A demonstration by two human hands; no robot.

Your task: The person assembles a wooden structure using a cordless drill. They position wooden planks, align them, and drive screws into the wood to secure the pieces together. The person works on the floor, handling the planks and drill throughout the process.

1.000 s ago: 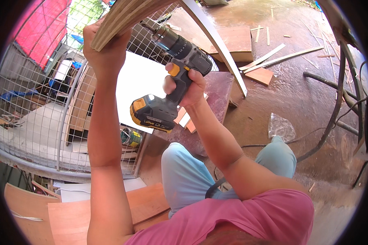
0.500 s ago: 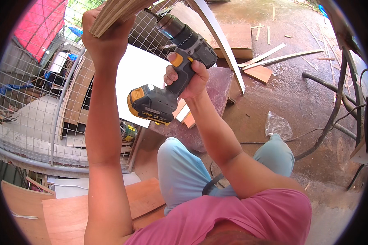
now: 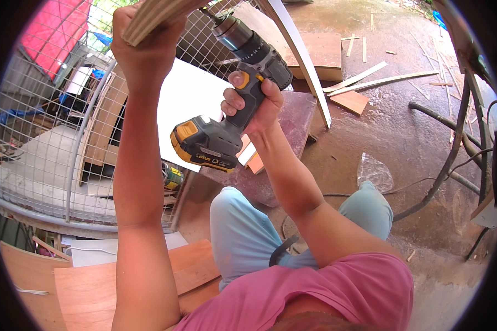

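My right hand (image 3: pixel 264 105) is wrapped round the grip of a grey-and-yellow cordless drill (image 3: pixel 251 83), which tilts up and to the left. Its battery end hangs at the lower left, and the finger rests by the yellow trigger. At the top of the view, my left hand (image 3: pixel 146 60) is closed on a plywood piece (image 3: pixel 160 16) with layered edges. The drill's bit (image 3: pixel 207 12) points at that plywood's right side; whether its tip touches the wood I cannot tell. Most of the plywood lies beyond the upper edge of the view.
A wire mesh fence (image 3: pixel 49 171) stands at my left. A white panel (image 3: pixel 188 99) lies behind my arms, and a long white-faced strip (image 3: pixel 298 49) leans beside the drill. Wood offcuts (image 3: pixel 350 102) litter the wet floor near a plastic bag (image 3: pixel 375 172). Metal tubes (image 3: pixel 447 118) rise at right.
The drill has shifted very slightly, its chuck a little lower and right in the view. Both hands keep their hold.
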